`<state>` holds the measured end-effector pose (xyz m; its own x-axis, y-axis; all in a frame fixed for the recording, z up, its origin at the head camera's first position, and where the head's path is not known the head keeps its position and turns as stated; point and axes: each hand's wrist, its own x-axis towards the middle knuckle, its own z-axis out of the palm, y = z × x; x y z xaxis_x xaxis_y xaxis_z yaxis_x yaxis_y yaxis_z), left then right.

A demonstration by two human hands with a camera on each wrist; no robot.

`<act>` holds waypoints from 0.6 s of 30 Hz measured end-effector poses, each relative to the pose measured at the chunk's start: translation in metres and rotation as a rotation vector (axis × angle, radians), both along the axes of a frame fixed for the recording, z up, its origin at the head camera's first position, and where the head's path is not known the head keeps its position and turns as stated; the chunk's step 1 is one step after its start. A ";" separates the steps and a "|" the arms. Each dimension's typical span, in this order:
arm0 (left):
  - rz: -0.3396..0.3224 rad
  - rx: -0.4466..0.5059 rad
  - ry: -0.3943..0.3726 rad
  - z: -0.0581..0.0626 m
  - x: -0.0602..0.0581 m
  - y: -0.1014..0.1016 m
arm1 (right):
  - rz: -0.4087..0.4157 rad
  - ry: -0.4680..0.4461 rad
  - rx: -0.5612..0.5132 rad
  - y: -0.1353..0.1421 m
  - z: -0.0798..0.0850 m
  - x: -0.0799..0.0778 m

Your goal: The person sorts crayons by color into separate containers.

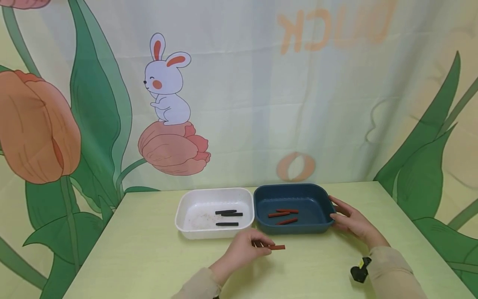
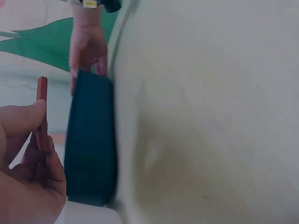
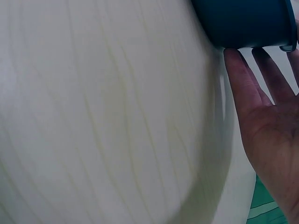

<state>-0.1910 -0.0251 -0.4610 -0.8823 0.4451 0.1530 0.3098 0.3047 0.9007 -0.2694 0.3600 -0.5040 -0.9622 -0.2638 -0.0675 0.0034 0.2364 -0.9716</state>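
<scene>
My left hand point(image 1: 246, 247) pinches a reddish-brown crayon-like stick point(image 1: 277, 247) between thumb and fingers, in front of the two trays. The left wrist view shows the stick point(image 2: 42, 88) has flat sides, its end jutting past the thumb. A dark blue tray point(image 1: 295, 229) stands on the right, holding several similar reddish-brown sticks point(image 1: 279, 214). At its right end is my right hand point(image 1: 352, 222); the right wrist view shows straight fingers point(image 3: 240, 84) with their tips against the tray's wall point(image 3: 247, 23).
Left of the blue tray, right beside it, stands a white tray point(image 1: 213, 234) with three black sticks point(image 1: 227, 224) in it. Both trays sit toward the back of a pale green table point(image 1: 142, 253). A printed curtain point(image 1: 239, 104) with a rabbit and tulips hangs behind.
</scene>
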 end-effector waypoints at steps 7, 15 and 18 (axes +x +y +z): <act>0.041 0.013 0.031 0.021 -0.013 0.008 | 0.007 0.001 -0.005 0.001 0.000 -0.001; 0.086 0.034 0.007 0.036 -0.022 0.018 | 0.019 -0.001 -0.011 0.001 0.000 0.000; 0.102 0.037 0.019 0.040 -0.025 0.020 | 0.020 -0.002 -0.012 0.001 0.000 -0.001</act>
<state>-0.2161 -0.0046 -0.4211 -0.9197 0.3465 0.1846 0.2958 0.3025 0.9061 -0.2701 0.3611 -0.5041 -0.9564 -0.2843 -0.0664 0.0008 0.2248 -0.9744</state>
